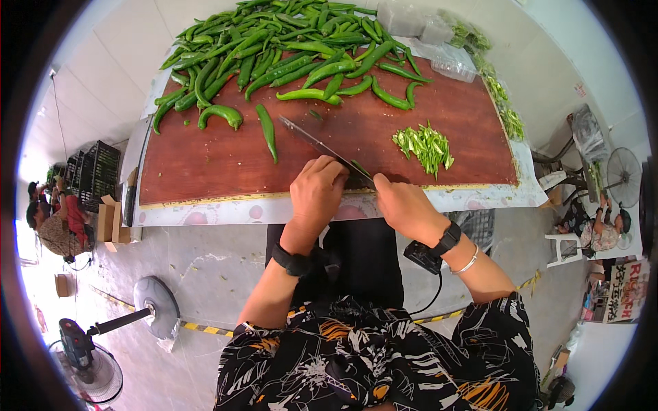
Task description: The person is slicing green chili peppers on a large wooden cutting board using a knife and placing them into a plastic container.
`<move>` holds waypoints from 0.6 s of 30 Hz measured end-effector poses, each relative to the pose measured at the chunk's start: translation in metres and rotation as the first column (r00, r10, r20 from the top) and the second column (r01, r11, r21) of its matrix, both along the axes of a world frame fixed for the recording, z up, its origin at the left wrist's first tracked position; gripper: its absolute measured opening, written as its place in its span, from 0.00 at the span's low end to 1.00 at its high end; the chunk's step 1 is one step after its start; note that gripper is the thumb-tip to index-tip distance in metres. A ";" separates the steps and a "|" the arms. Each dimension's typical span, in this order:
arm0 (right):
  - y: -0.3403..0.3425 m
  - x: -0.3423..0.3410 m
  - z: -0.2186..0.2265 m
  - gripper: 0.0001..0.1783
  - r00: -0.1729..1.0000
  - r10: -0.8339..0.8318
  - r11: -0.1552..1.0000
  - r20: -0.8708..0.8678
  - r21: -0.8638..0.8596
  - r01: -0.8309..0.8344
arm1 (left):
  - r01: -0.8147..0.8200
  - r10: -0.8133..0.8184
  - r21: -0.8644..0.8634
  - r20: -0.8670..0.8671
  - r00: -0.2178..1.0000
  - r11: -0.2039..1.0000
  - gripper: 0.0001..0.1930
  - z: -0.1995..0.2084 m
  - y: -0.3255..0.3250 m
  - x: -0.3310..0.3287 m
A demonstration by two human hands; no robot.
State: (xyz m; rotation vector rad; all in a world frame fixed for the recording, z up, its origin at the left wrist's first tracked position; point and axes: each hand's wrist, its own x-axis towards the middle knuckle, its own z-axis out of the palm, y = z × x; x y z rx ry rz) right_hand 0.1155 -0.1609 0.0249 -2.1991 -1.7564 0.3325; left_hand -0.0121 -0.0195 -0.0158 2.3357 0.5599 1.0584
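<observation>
My right hand [404,207] is closed round the handle of a knife [319,142], whose long blade slants away to the far left, low over the brown wooden board [226,161]. My left hand [317,190] is beside the blade, fingers curled down onto a green chili pepper [359,166]; most of that pepper is hidden by the fingers and knife. To the right lies a small heap of pepper strips [426,147]. One whole loose pepper [266,133] rests left of the knife tip. Many whole peppers [295,58] are piled along the board's far side.
Clear plastic boxes [452,67] stand at the far right, beside bagged green pieces [504,109]. A fan [86,363] stands on the floor at lower left. Black crates [99,175] and a cardboard box [110,222] are left of the table. Other people sit at both sides.
</observation>
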 end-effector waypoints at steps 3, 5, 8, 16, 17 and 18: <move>0.007 0.005 -0.009 0.07 0.999 -0.002 0.996 0.039 0.084 -0.001 | 0.004 -0.004 -0.003 -0.011 1.000 1.000 0.03 -0.001 0.002 0.003; 0.020 0.002 -0.008 0.07 1.000 0.003 0.996 0.022 0.088 -0.005 | -0.002 0.002 0.005 -0.016 1.000 1.000 0.03 -0.001 0.002 0.004; 0.036 0.001 -0.004 0.06 1.000 0.028 0.995 0.007 0.090 -0.029 | -0.001 0.001 -0.009 -0.005 1.000 1.000 0.04 -0.002 0.002 0.000; 0.014 0.002 0.009 0.08 1.000 -0.004 0.998 0.004 0.067 0.004 | -0.005 0.005 -0.020 0.006 1.000 1.000 0.05 -0.003 -0.002 -0.004; 0.012 0.000 0.011 0.08 1.000 -0.008 0.998 0.004 0.064 0.007 | -0.019 0.019 -0.019 0.005 1.000 1.000 0.05 -0.001 -0.001 -0.004; 0.008 -0.001 0.012 0.08 1.000 0.000 0.999 -0.006 0.042 0.000 | -0.015 0.016 -0.023 0.004 1.000 1.000 0.05 -0.002 -0.001 -0.004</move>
